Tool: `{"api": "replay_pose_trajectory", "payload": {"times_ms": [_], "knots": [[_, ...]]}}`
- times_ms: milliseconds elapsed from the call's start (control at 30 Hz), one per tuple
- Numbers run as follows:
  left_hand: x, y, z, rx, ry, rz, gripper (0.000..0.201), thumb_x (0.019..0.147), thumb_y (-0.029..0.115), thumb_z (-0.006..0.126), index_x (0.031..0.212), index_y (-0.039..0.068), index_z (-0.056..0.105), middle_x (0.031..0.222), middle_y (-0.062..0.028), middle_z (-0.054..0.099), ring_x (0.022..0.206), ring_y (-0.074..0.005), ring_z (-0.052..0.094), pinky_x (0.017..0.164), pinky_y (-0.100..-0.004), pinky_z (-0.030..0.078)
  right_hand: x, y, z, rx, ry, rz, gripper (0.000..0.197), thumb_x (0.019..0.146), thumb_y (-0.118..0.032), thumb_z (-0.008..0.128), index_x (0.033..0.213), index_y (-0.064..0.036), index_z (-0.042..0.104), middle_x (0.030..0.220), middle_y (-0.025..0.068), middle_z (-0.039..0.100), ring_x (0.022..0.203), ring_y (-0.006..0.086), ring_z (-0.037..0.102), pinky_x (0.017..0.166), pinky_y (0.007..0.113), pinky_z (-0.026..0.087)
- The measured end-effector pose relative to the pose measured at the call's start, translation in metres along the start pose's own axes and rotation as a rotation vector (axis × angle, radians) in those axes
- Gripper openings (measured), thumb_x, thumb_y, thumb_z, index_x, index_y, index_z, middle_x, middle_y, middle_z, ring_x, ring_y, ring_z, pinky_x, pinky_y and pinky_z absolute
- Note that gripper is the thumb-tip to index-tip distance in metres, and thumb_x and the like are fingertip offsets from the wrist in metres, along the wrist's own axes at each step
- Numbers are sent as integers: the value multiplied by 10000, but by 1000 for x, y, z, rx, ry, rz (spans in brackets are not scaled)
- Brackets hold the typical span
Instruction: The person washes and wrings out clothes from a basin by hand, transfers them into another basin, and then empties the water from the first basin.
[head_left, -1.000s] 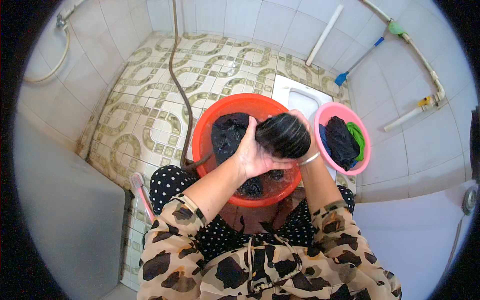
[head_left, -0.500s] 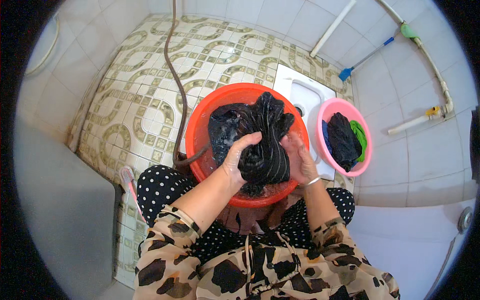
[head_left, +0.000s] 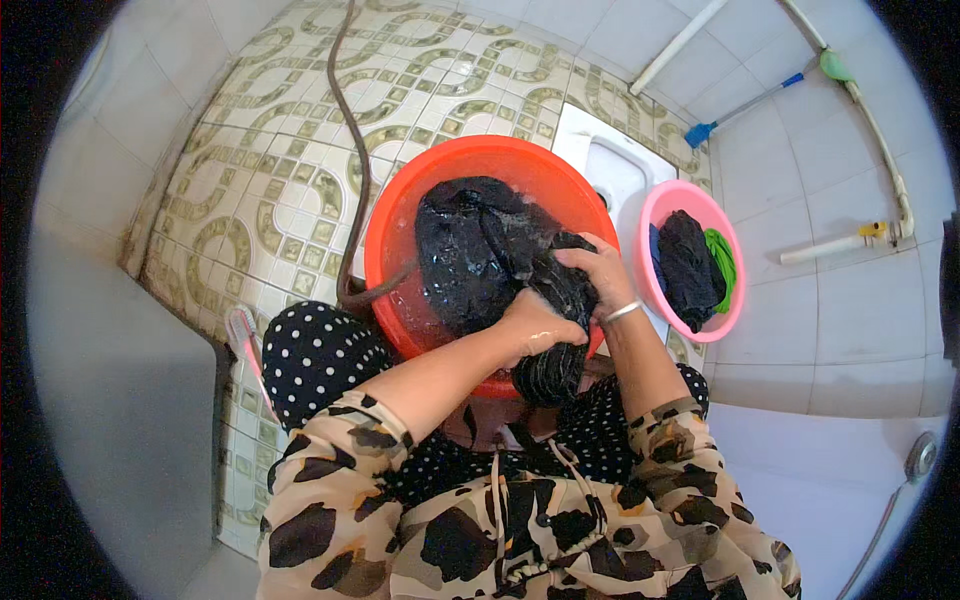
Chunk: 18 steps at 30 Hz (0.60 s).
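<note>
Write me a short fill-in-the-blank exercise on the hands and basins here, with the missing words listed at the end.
The left hand and right hand hold a striped cloth coloured mainly ____.
A pale bangle circles the person's ____ wrist.
The brown hose crosses the rim of the large basin on its ____ side.
The smaller basin is ____ in colour.

Missing words: black; right; left; pink.

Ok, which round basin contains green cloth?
The smaller pink round basin: bright green cloth lies inside, whereas the larger red round basin shows black cloth, no green.
</note>
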<state>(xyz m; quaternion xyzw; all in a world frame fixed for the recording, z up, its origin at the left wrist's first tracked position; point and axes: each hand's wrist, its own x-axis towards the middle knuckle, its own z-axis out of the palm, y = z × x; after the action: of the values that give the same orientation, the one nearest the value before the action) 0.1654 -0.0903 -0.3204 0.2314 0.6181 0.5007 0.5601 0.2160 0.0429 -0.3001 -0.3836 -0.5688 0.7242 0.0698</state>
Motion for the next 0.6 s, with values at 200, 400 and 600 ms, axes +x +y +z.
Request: {"api": "replay_pose_trajectory", "payload": {"times_ms": [200,400,600], "knots": [[10,-3,-5,507,97,-6,624,547,254,721,1027,-70,488,862,-201,601,765,-349,607,707,-384,493,-4,7,12,-301,83,-161,304,674,-112,670,945,-9,579,831,56,603,722,144,566,658,270,461],[0,1,-19,1035,226,205,491,656,137,682,1057,-28,453,972,-188,580,906,-303,593,773,-368,482,-38,-16,9,158,-244,179,472,764,-214,664,1155,-89,431,1010,75,537,813,178,569,605,383,506],[-7,17,-11,898,195,368,427,652,103,648,1020,-23,472,969,-202,562,918,-315,575,790,-360,470,-31,-10,-12,-224,25,-63,342,661,-17,711,946,-77,532,847,41,564,737,182,577,655,322,498]]}}
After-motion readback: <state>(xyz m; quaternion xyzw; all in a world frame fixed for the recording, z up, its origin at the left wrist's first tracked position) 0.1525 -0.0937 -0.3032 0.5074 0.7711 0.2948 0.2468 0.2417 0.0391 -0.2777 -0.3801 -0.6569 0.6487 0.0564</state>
